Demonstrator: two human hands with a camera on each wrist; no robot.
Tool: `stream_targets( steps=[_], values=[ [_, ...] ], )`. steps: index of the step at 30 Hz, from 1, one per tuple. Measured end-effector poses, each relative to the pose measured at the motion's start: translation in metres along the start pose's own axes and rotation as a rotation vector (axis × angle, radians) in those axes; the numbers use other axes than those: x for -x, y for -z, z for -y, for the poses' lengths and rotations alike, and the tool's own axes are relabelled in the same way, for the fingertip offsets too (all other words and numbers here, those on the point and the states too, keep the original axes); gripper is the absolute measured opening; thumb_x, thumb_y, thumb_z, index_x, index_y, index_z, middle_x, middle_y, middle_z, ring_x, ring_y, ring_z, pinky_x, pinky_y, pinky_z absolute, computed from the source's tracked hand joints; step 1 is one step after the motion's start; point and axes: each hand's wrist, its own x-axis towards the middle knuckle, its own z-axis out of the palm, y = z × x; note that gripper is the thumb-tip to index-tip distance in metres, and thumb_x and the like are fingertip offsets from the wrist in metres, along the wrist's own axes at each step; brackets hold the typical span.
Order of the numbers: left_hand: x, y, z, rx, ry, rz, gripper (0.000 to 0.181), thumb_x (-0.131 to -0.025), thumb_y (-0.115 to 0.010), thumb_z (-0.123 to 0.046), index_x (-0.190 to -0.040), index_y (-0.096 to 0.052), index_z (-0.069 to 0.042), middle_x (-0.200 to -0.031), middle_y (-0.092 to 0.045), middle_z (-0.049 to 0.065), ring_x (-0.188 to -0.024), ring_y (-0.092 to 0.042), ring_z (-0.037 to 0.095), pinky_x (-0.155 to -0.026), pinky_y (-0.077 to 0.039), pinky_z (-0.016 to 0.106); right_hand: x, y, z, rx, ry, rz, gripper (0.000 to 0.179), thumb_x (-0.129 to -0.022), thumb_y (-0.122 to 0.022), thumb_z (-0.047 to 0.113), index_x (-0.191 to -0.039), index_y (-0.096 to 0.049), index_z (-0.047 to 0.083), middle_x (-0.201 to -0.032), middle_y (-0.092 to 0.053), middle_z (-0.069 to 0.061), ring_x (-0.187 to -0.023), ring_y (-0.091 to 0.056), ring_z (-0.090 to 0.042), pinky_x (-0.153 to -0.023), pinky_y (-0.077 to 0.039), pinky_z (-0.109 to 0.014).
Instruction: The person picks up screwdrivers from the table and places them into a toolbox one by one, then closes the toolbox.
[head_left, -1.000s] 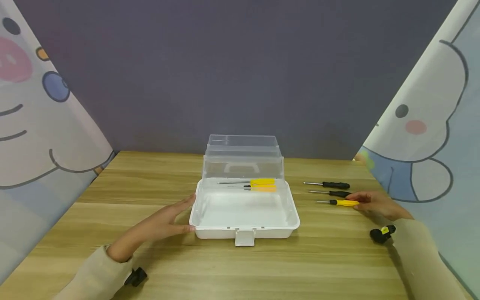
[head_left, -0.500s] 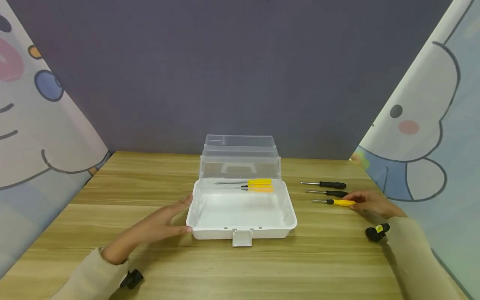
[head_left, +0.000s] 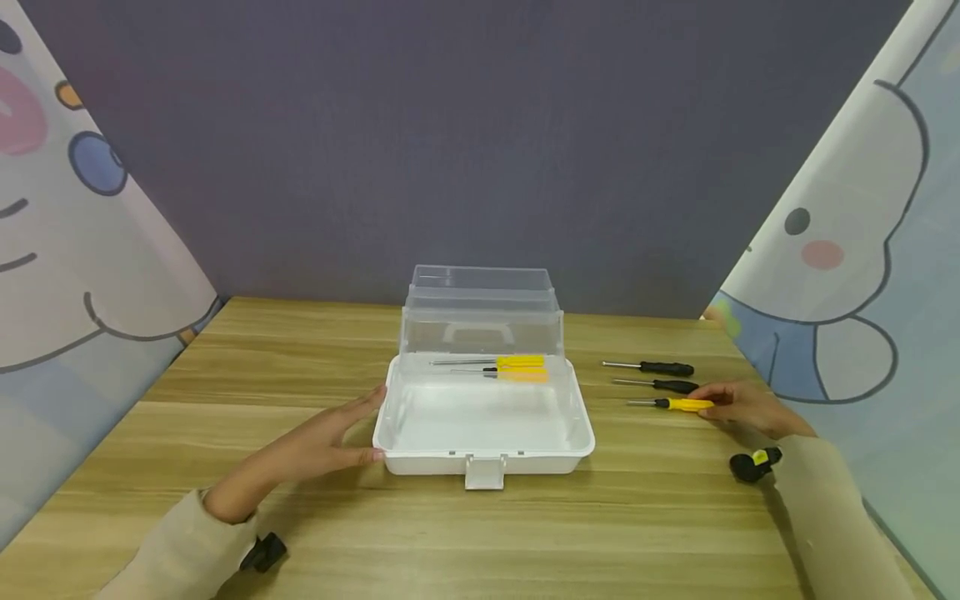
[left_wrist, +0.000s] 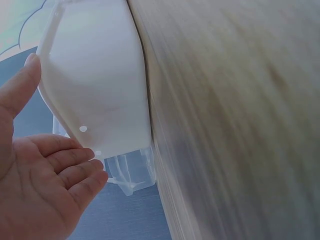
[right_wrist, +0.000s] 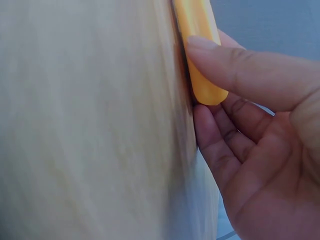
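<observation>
A white plastic toolbox [head_left: 420,464] stands on the table with its clear lid [head_left: 480,325] raised behind it. My left hand [head_left: 322,450] is at the box's left side; in the left wrist view its thumb and fingertips touch the rim of the white box wall [left_wrist: 100,85], fingers fairly straight. Yellow-handled screwdrivers [head_left: 521,362] lie along the back of the box. To the right, my right hand [head_left: 750,408] pinches the handle end of another yellow screwdriver [head_left: 678,405]. The right wrist view shows the thumb on top of this yellow handle [right_wrist: 207,92], low at the tabletop.
Two black-handled screwdrivers, one farther back [head_left: 666,368] and one nearer [head_left: 675,386], lie just beyond the yellow one, shafts pointing left. A dark panel [head_left: 480,150] rises behind the wooden table [head_left: 525,542]. Cartoon-printed sheets [head_left: 840,233] flank both sides.
The whole head view has shifted slightly. Both hands keep their places, the left at the box and the right at the yellow screwdriver's handle, which has stayed where it was.
</observation>
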Motion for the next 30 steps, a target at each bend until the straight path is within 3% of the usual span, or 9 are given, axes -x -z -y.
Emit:
stream_targets(
  steps=[7, 13, 23, 30],
  values=[
    [0.0, 0.0006, -0.0011, 0.003, -0.002, -0.004, 0.086, -0.086, -0.065, -0.042, -0.146, -0.024, 0.005, -0.149, -0.024, 0.027, -0.135, -0.026, 0.045, -0.106, -0.024, 0.058, 0.0014, -0.0011, -0.0052, -0.002, 0.04, -0.015, 0.025, -0.093, -0.059, 0.011, -0.114, -0.062, -0.003, -0.101, -0.065, 0.009, -0.084, -0.057, -0.002, -0.064, -0.05, -0.022],
    [-0.0002, 0.0007, -0.0017, 0.013, -0.001, 0.003, 0.087, -0.086, -0.064, -0.043, -0.145, -0.024, 0.006, -0.15, -0.023, 0.027, -0.136, -0.025, 0.044, -0.105, -0.024, 0.059, 0.0022, -0.0015, -0.0037, -0.025, 0.017, -0.021, 0.031, -0.093, -0.059, 0.011, -0.116, -0.058, -0.01, -0.103, -0.065, 0.003, -0.086, -0.059, -0.001, -0.067, -0.052, -0.023],
    [0.0008, 0.0001, -0.0002, 0.017, -0.008, 0.015, 0.086, -0.087, -0.064, -0.044, -0.145, -0.024, 0.006, -0.15, -0.023, 0.026, -0.136, -0.024, 0.043, -0.105, -0.024, 0.059, 0.0056, -0.004, -0.001, -0.052, 0.013, -0.029, 0.032, -0.093, -0.059, 0.01, -0.117, -0.058, -0.012, -0.107, -0.065, -0.005, -0.089, -0.059, 0.0, -0.068, -0.054, -0.023],
    [0.0005, 0.0006, -0.0012, 0.013, -0.014, 0.008, 0.086, -0.087, -0.064, -0.043, -0.146, -0.024, 0.006, -0.15, -0.023, 0.026, -0.136, -0.025, 0.044, -0.105, -0.024, 0.059, 0.0041, -0.0032, -0.0032, -0.024, 0.005, -0.06, 0.032, -0.092, -0.06, 0.009, -0.116, -0.058, -0.013, -0.102, -0.066, 0.006, -0.085, -0.059, 0.0, -0.065, -0.053, -0.023]
  ],
)
